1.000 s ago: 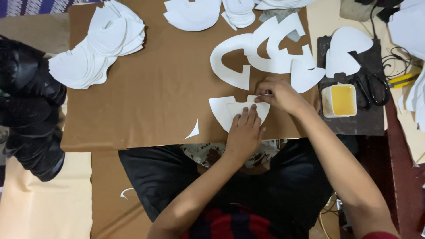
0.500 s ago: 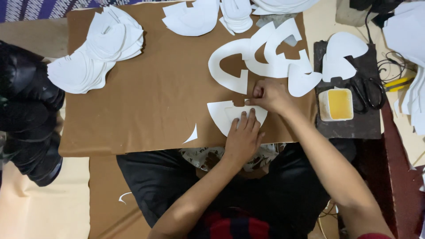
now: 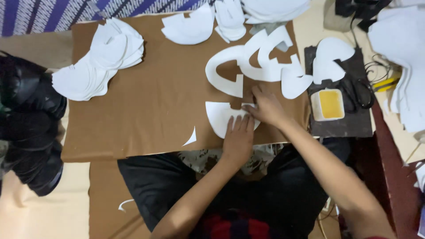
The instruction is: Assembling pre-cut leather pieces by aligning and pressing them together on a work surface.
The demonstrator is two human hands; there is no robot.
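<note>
A white curved cut-out piece (image 3: 220,118) lies on the brown board (image 3: 150,110) near its front edge. My left hand (image 3: 239,138) lies flat on the piece's lower right part, fingers together, pressing it down. My right hand (image 3: 266,106) rests on the piece's upper right edge by a small notch, fingers bunched. Whether it holds a tool is hidden. Just beyond my right hand lie large white arch-shaped offcuts (image 3: 248,66).
A stack of white cut pieces (image 3: 99,66) sits at the board's left. More white pieces (image 3: 190,28) lie at the far edge. A small yellow-filled tray (image 3: 330,104) and scissors (image 3: 361,93) rest on a dark slab (image 3: 341,126) to the right. A black bag (image 3: 26,128) is on the left.
My right hand has shifted slightly left along the piece's upper edge. My left hand still presses on the same piece.
</note>
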